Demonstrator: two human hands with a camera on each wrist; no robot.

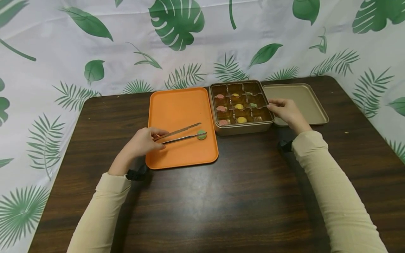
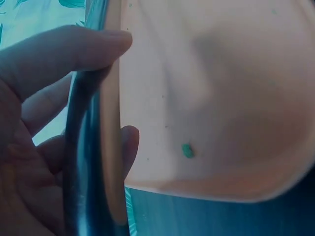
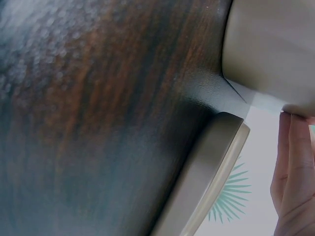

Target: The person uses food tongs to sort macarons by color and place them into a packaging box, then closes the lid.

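My left hand (image 1: 143, 142) holds a pair of metal tongs (image 1: 180, 132) between thumb and fingers, over the orange tray (image 1: 177, 105). The tongs' arms stand apart, and the nearer arm overlaps a round green cookie (image 1: 201, 137) on the tray. In the left wrist view the tongs' handle (image 2: 91, 147) runs through the grip. At the tray's right stands a gold tin box (image 1: 243, 130) with a divided insert; pink, yellow and green cookies sit in its compartments. My right hand (image 1: 287, 111) grips the box's right rim, its fingers (image 3: 298, 147) against the wall in the right wrist view.
The tin's flat lid (image 1: 300, 102) lies on the dark wooden table (image 1: 234, 196), right of the box and beneath my right hand. A small green crumb (image 2: 187, 150) lies on the tray. A leaf-patterned cloth (image 1: 120, 45) hangs behind the table.
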